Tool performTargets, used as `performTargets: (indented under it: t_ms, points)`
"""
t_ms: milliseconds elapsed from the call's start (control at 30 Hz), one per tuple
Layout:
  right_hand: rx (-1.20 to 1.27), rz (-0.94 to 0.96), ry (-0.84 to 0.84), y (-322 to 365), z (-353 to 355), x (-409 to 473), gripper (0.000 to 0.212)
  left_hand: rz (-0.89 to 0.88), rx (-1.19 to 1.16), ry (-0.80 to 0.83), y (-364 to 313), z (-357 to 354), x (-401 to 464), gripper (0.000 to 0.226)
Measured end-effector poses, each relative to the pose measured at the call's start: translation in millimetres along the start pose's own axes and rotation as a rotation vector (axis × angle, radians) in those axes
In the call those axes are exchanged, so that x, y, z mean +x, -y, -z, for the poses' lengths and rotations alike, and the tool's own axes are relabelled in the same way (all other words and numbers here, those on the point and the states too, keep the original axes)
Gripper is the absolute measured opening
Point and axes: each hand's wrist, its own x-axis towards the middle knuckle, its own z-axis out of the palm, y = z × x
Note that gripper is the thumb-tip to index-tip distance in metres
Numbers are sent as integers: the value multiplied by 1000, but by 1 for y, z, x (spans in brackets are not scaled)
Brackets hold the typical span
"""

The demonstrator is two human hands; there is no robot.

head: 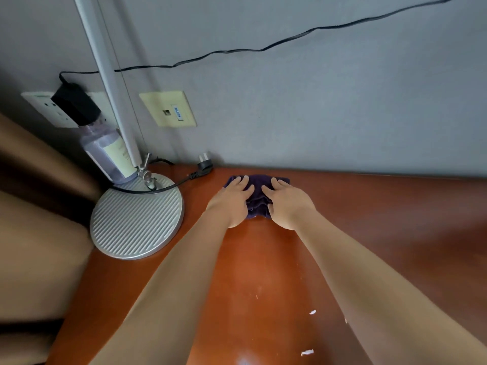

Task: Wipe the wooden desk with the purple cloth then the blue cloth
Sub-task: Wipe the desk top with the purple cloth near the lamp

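The purple cloth (257, 198), soft and bunched, is pressed flat against the glossy wooden desk (382, 212) near the wall by the left hand (233, 200) and right hand (286, 204), fingers spread. The loose plug (204, 164) and the ribbed round metal lamp base (137, 217) could be knocked if the wipe is swept leftward. White scraps (307, 353) could be missed near the front edge. No blue cloth is seen.
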Motion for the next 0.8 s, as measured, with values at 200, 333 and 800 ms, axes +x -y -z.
performTargets:
  t_ms: [200,333,800]
  points:
    - [-1,-10,-17,-6,11,21,55,2,3,-25,5,11,20,55]
    - [-19,-13,-12,-4,11,17,56,27,-17,-29,2,8,14,56]
    - [-63,48,82,32,-25,-82,58,94,14,42,-29,-46,-89,58]
